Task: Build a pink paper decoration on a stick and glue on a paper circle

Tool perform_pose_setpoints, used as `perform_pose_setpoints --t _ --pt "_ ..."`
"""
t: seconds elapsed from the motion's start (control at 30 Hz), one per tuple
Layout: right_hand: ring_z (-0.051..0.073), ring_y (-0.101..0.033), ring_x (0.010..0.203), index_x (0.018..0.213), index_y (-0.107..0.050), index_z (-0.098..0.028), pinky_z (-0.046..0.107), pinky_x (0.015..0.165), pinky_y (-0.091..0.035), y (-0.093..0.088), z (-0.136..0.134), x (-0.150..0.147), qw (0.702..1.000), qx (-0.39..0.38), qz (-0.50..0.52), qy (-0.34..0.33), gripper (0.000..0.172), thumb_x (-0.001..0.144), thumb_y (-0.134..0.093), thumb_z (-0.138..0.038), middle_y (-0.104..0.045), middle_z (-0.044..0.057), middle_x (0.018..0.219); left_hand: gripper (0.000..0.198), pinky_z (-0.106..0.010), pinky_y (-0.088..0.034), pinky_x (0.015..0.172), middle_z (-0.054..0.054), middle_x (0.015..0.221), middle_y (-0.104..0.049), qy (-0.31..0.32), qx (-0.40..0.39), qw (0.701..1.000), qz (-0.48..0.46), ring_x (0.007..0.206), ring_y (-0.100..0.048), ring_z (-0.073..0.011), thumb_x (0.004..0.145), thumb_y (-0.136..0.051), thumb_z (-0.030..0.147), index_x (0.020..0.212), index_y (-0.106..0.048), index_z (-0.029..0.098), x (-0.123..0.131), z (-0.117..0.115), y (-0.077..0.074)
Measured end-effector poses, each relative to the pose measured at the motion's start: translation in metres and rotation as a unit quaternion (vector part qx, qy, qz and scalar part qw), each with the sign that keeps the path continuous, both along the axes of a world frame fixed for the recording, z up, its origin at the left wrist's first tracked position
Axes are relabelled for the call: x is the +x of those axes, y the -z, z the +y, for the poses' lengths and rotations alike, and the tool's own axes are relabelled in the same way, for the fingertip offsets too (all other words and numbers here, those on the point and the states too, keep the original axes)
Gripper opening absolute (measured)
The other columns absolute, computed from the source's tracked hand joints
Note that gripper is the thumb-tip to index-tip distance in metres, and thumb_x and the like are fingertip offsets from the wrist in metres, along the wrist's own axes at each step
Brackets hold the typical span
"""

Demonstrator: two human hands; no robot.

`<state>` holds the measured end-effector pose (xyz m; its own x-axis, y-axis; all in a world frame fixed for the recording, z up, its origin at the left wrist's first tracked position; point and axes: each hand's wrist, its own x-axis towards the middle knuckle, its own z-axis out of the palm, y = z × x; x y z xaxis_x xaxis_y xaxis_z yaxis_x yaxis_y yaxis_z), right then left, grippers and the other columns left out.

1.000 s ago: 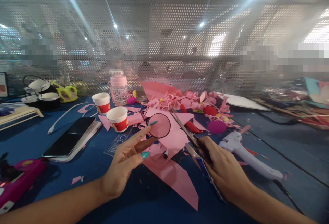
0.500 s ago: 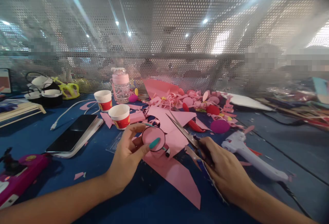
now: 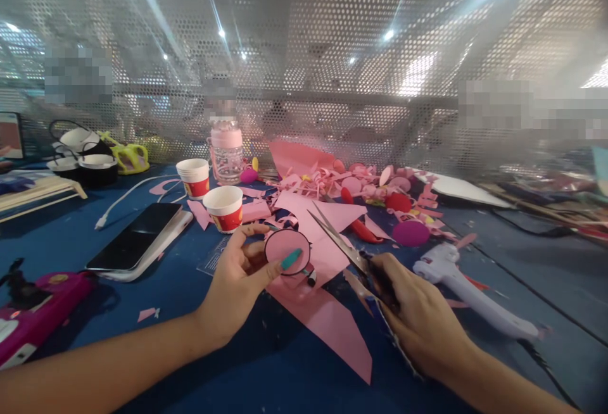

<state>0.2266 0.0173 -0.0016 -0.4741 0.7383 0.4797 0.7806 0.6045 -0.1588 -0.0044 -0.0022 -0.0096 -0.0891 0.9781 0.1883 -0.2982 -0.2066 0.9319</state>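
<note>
My left hand (image 3: 242, 275) pinches a round pink paper disc (image 3: 284, 246) with a dark outline between thumb and fingers. To its right, my right hand (image 3: 418, 306) is wrapped round the handles of a pair of scissors (image 3: 339, 237). The blades are slightly parted and point up and left toward the disc, not touching it. Beneath and behind both hands lie cut sheets of pink paper (image 3: 327, 328). A small dark-tipped object (image 3: 311, 276) shows just below the disc.
Two paper cups (image 3: 224, 210) and a phone (image 3: 137, 237) are at the left. A heap of pink scraps (image 3: 308, 180) lies behind, near a clear bottle (image 3: 227, 154). A white glue gun (image 3: 475, 294) rests at the right, a magenta device (image 3: 52, 306) at the lower left.
My left hand and the disc have shifted slightly right. The whole view has moved a little. Both hands keep their holds.
</note>
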Motion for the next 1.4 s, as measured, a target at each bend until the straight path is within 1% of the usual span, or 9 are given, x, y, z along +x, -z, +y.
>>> perform_pose_setpoints --t 0.33,0.63,0.77,0.93,1.1,1.27,1.33,1.4 --pt "0.019 -0.059 0.058 0.087 -0.040 -0.021 0.027 0.048 -0.044 0.0010 -0.0005 0.0003 1.000 0.021 -0.014 -0.006 0.018 0.086 -0.037 -0.039 -0.060 0.004 0.070 0.042 -0.020 -0.054 0.069 0.000 0.076 -0.072 0.012 -0.001 1.000 -0.003 0.076 -0.069 -0.0135 0.068 -0.071 0.016 0.099 -0.043 0.018 -0.0014 0.0024 0.0019" --pt "0.018 -0.059 0.058 0.086 -0.038 -0.022 0.027 0.049 -0.043 0.0012 0.0005 -0.0001 1.000 0.018 -0.012 -0.011 0.012 0.086 -0.036 -0.034 -0.059 0.004 0.069 0.042 -0.018 -0.054 0.069 0.001 0.076 -0.072 0.011 -0.005 1.000 -0.005 0.074 -0.068 -0.0116 0.068 -0.071 0.015 0.100 -0.044 0.018 -0.0016 0.0012 0.0034" --pt "0.018 -0.058 0.056 0.085 -0.039 -0.022 0.026 0.047 -0.042 0.0013 -0.0009 0.0008 1.000 0.017 -0.015 -0.008 0.013 0.086 -0.037 -0.034 -0.058 0.003 0.066 0.041 -0.020 -0.054 0.070 0.000 0.081 -0.072 0.010 -0.006 1.000 -0.006 0.076 -0.069 -0.0127 0.068 -0.071 0.015 0.099 -0.044 0.018 -0.0014 0.0019 0.0037" --pt "0.019 -0.059 0.058 0.086 -0.040 -0.021 0.027 0.049 -0.043 0.0020 -0.0013 0.0019 1.000 0.006 -0.010 -0.005 0.013 0.085 -0.039 -0.034 -0.060 0.004 0.070 0.040 -0.021 -0.054 0.072 -0.001 0.084 -0.072 0.005 -0.010 1.000 0.001 0.078 -0.068 -0.0135 0.069 -0.071 0.016 0.100 -0.044 0.018 -0.0009 0.0023 0.0035" --pt "0.019 -0.059 0.059 0.086 -0.041 -0.021 0.028 0.050 -0.043 0.0017 -0.0009 0.0010 1.000 -0.005 -0.001 -0.001 0.017 0.085 -0.039 -0.038 -0.061 0.005 0.071 0.042 -0.019 -0.054 0.068 0.001 0.078 -0.072 0.005 -0.015 1.000 -0.002 0.074 -0.068 -0.0122 0.067 -0.072 0.018 0.098 -0.044 0.019 0.0005 0.0007 0.0004" --pt "0.020 -0.059 0.060 0.086 -0.042 -0.021 0.028 0.051 -0.043 0.0020 -0.0014 0.0005 1.000 -0.006 0.001 0.000 0.018 0.085 -0.040 -0.038 -0.060 0.005 0.071 0.043 -0.021 -0.055 0.065 0.002 0.072 -0.070 0.016 -0.016 1.000 -0.002 0.070 -0.068 -0.0134 0.067 -0.073 0.019 0.098 -0.043 0.019 0.0010 0.0005 -0.0009" --pt "0.020 -0.059 0.060 0.085 -0.042 -0.021 0.029 0.051 -0.043 0.0028 -0.0018 0.0005 1.000 -0.014 0.002 0.003 0.017 0.084 -0.040 -0.038 -0.060 0.005 0.070 0.041 -0.022 -0.055 0.063 0.002 0.073 -0.069 0.018 -0.019 1.000 0.003 0.068 -0.067 -0.0132 0.068 -0.072 0.020 0.097 -0.044 0.019 0.0010 0.0006 -0.0008" --pt "0.020 -0.058 0.060 0.085 -0.042 -0.021 0.029 0.051 -0.043 0.0033 -0.0021 0.0005 1.000 -0.018 0.006 0.001 0.017 0.084 -0.040 -0.038 -0.060 0.005 0.071 0.035 -0.022 -0.055 0.058 0.002 0.074 -0.068 0.029 -0.025 0.999 0.018 0.064 -0.066 -0.0128 0.069 -0.070 0.023 0.093 -0.046 0.019 0.0010 0.0002 -0.0004"
